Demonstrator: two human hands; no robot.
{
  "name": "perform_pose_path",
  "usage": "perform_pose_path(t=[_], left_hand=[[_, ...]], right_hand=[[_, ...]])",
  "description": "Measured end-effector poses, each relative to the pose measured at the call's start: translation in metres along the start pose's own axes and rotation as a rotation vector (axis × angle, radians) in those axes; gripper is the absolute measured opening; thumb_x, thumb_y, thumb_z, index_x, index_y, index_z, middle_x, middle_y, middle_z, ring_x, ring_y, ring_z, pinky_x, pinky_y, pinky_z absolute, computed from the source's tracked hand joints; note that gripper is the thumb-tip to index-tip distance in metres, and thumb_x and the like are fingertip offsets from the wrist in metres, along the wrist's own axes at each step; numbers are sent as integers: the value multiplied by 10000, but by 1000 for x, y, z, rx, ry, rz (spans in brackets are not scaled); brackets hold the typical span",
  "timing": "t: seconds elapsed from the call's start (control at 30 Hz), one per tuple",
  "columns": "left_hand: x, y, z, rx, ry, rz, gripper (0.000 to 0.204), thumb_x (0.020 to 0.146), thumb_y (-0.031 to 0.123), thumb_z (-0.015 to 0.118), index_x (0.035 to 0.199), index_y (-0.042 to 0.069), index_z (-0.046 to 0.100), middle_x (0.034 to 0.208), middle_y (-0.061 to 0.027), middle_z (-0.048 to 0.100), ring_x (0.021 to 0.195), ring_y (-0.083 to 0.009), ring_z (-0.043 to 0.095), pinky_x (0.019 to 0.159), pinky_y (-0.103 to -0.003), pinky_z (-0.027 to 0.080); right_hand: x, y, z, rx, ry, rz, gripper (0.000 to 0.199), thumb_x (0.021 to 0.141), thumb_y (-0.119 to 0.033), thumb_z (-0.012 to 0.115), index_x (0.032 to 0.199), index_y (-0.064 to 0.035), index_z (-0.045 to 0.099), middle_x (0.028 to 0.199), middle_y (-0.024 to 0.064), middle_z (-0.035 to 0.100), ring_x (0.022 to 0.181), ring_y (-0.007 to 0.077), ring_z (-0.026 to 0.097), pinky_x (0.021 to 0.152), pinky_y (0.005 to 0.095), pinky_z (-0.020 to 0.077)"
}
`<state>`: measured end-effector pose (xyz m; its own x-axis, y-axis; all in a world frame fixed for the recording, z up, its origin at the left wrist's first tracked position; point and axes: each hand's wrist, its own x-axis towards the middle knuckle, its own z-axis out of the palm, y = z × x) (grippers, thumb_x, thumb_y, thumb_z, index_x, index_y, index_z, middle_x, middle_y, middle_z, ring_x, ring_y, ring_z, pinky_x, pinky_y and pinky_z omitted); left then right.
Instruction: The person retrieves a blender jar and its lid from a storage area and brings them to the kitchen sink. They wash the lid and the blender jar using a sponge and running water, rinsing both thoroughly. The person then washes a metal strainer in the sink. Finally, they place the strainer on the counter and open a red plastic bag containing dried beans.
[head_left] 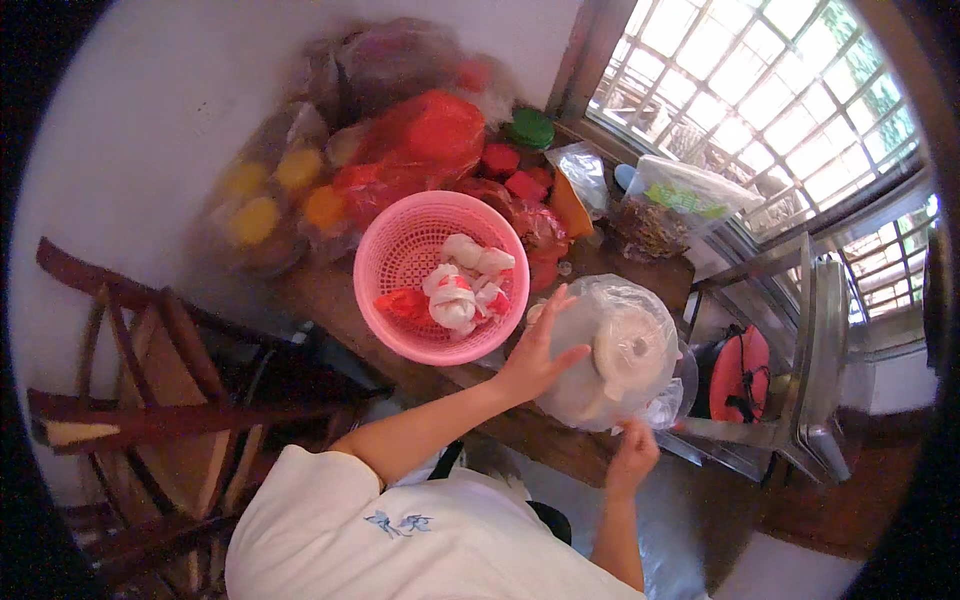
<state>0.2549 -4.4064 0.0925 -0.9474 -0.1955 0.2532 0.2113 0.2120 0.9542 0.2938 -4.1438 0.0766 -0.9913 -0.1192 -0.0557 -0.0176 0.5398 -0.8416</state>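
Fingers (560,320) of your left hand (535,360) spread flat on the bagged pot (610,350); your right hand (632,450) pinches the bag (660,405) beside the pink basket (395,250).

Your top: white short-sleeved shirt (400,540), loose fit, small blue embroidered motif (398,522) on the left shoulder area, both forearms bare below the sleeves, your hands bare, no gloves, no watch, no rings visible
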Motion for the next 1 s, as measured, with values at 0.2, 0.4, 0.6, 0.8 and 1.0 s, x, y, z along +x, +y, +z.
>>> perform_pose_path(t=[0.2,0.4,0.6,0.8,1.0], left_hand=[[6,13,3,0,13,-41,597,877,401,615,1355,103,419,1216,-144,545,1096,-290,542,977,-398,396],[15,50,-11,133,49,176,161,841,230,668,879,74,663,962,-94,574,941,-257,581,830,-364,468],[30,120,-24,-24,-14,60,184,877,245,624,902,63,630,940,-97,583,874,-256,605,768,-350,493],[16,126,0,440,-76,472,1137,645,489,782,1454,49,115,1418,-261,284,1292,-406,361,1045,-428,353],[100,117,-24,-134,66,16,814,742,119,687,1392,77,198,1133,-215,507,1053,-279,557,859,-384,484]], right_hand=[[49,-33,3,361,146,-67,541,820,-118,690,1308,-31,473,1179,98,570,1059,192,527,903,331,425],[50,-57,-52,-155,208,-331,198,782,-79,719,931,15,629,1074,101,580,912,210,567,816,336,447],[48,-161,-82,-197,290,-585,160,814,-75,672,895,38,593,985,99,597,859,218,558,797,326,448],[64,-203,-91,268,172,-391,361,829,-142,668,1137,21,573,1219,127,537,1050,224,546,900,331,438],[117,-243,-106,160,188,-888,668,771,-204,746,1318,-2,420,1343,157,446,1249,288,426,1069,386,310]])
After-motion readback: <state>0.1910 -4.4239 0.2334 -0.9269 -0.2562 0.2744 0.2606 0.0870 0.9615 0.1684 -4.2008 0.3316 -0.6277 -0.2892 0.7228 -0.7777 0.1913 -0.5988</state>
